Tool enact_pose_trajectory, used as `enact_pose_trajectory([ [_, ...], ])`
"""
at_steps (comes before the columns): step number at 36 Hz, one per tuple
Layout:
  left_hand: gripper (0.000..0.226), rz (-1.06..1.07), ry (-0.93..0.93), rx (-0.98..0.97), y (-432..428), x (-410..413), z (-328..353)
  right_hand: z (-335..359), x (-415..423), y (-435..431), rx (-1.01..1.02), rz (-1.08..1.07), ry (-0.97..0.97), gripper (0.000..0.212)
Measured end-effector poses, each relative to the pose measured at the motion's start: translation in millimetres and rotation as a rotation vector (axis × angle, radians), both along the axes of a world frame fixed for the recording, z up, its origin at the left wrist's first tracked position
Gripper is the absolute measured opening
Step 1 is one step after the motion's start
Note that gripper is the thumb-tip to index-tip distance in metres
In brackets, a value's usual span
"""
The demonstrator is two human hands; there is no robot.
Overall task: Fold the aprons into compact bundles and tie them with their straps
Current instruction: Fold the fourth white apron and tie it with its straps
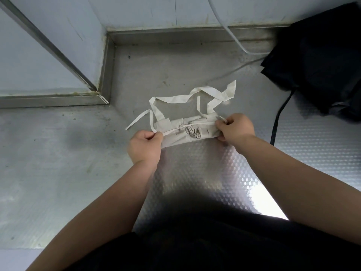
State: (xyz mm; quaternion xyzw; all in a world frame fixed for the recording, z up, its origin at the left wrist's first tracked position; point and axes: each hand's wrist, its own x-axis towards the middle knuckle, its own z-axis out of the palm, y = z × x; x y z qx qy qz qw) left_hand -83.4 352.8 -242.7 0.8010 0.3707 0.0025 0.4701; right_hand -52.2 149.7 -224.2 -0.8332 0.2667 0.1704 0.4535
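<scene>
A cream apron lies folded into a narrow long bundle on the steel counter, in the middle of the view. Its wide neck strap loops loosely behind it, and a thin tie trails off to the left. A thin strap runs along the top of the bundle. My left hand pinches the bundle's left end and that strap. My right hand grips the right end, fingers curled round the fabric and a strap.
A heap of dark fabric sits at the back right, with a black strap hanging toward me. A grey cable runs down the back wall. A raised steel ledge borders the counter at left.
</scene>
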Motion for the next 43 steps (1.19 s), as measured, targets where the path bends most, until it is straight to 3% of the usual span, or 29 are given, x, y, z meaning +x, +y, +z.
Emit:
enact_pose_trajectory([
  [4, 0.007, 0.063, 0.025, -0.035, 0.0, 5.0, -3.2, -0.7, 1.6, -0.3, 0.223, -0.261, 0.071, 0.025],
  [6, 0.035, 0.051, -0.024, 0.024, -0.4, 6.5, -6.9, -1.9, 2.1, -0.7, 0.148, -0.272, 0.061, 0.047],
  [9, 0.065, -0.118, -0.172, 0.342, -1.8, -1.3, -6.8, -0.7, -2.6, 2.5, -0.199, -0.02, -0.077, 0.048],
  [12, 0.03, -0.503, -0.413, 0.599, 1.7, -8.2, -6.7, -4.1, -8.6, 7.1, -0.483, 0.357, -0.237, 0.021],
  [13, 0.019, -0.616, -0.448, 0.632, 4.6, -8.2, -7.5, -5.3, -11.0, 8.4, -0.538, 0.474, -0.339, 0.021],
  [16, 0.03, -0.84, -0.468, 0.618, 13.9, -4.3, -7.9, -14.9, -12.6, 3.6, -0.591, 0.663, -0.564, 0.029],
  [21, 0.03, -0.947, -0.469, 0.792, 21.9, -13.9, -10.4, -27.0, -16.9, -9.4, -0.675, 0.806, -0.475, 0.037],
  [24, 0.036, -0.971, -0.426, 0.708, 26.8, -24.9, -18.4, -24.4, -21.8, -10.4, -0.593, 0.815, -0.441, 0.049],
  [26, 0.051, -1.03, -0.316, 0.685, 29.8, -28.2, -20.8, -18.9, -24.8, -9.7, -0.549, 0.827, -0.344, 0.066],
  [28, 0.058, -1.062, -0.25, 0.655, 30.7, -27.6, -21.2, -14.8, -27.0, -10.2, -0.602, 0.877, -0.233, 0.079],
  [34, 0.041, -1.011, -0.272, 0.686, 30.8, -13.8, -7.2, -19.5, -18.5, -6.2, -0.69, 0.863, -0.294, 0.05],
  [37, 0.04, -1.02, -0.266, 0.728, 31.3, -5.3, -2.6, -17.3, -14.7, -6.7, -0.692, 0.857, -0.305, 0.052],
  [41, 0.045, -0.989, -0.268, 0.637, 31.7, 5.6, 3.6, -20.7, -15.6, -2.1, -0.567, 0.772, -0.316, 0.044],
  [43, 0.05, -0.912, -0.25, 0.564, 30.6, 11.8, 6.9, -19.7, -16.6, -3.1, -0.489, 0.77, -0.338, 0.053],
])
